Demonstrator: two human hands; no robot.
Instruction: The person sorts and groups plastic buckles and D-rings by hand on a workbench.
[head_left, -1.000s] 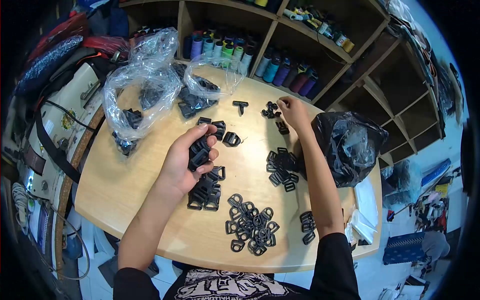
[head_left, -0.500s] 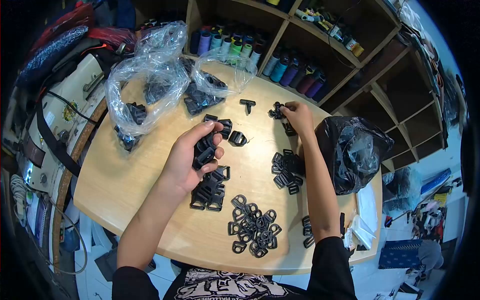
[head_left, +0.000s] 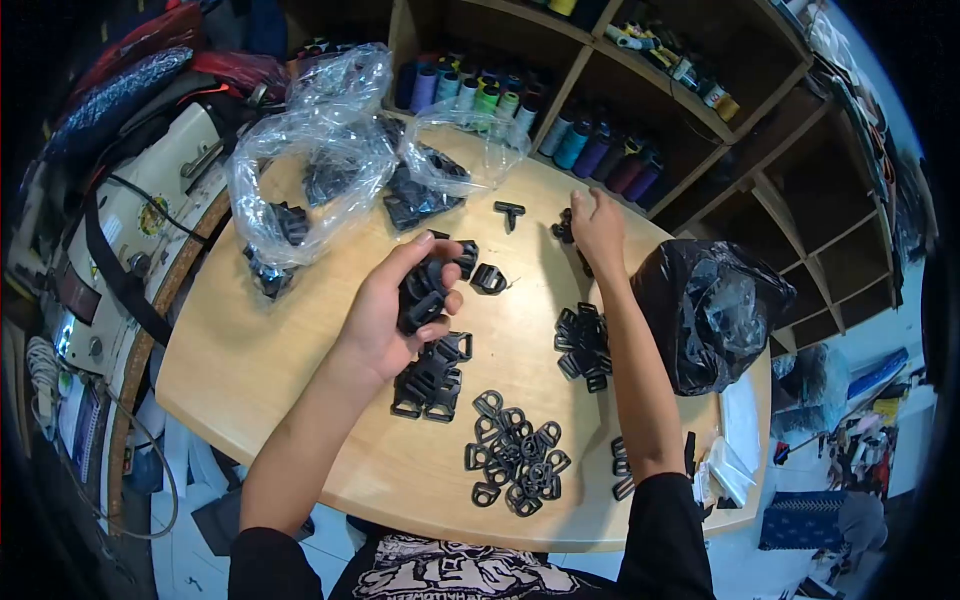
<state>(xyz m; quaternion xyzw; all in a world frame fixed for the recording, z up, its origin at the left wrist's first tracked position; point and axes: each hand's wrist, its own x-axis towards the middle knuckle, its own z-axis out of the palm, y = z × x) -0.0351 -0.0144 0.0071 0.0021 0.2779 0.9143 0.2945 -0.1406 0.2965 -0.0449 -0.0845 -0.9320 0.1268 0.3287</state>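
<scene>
My left hand (head_left: 385,310) is closed around several black plastic buckles (head_left: 422,295), held above the table. Just beyond it lie more black buckles (head_left: 489,279), and below it is a stack of black side-release buckles (head_left: 432,378). My right hand (head_left: 598,232) is at the far right of the table, beside a small cluster of black plastic pieces (head_left: 563,227). Its visible fingers look apart, and the palm side is hidden. A T-shaped black piece (head_left: 509,213) lies between the hands. Flat black slider buckles (head_left: 582,340) are piled by my right forearm.
Black loop pieces (head_left: 515,455) are spread near the front edge. Clear plastic bags (head_left: 310,180) with black parts occupy the far left. A black plastic bag (head_left: 710,315) stands at right. Thread shelves (head_left: 590,60) rise behind; a sewing machine (head_left: 140,220) is at left.
My right hand has shifted slightly away from me, and its fingers no longer pinch at the small cluster. The left hand still holds its buckles. The whole view has shifted slightly.
</scene>
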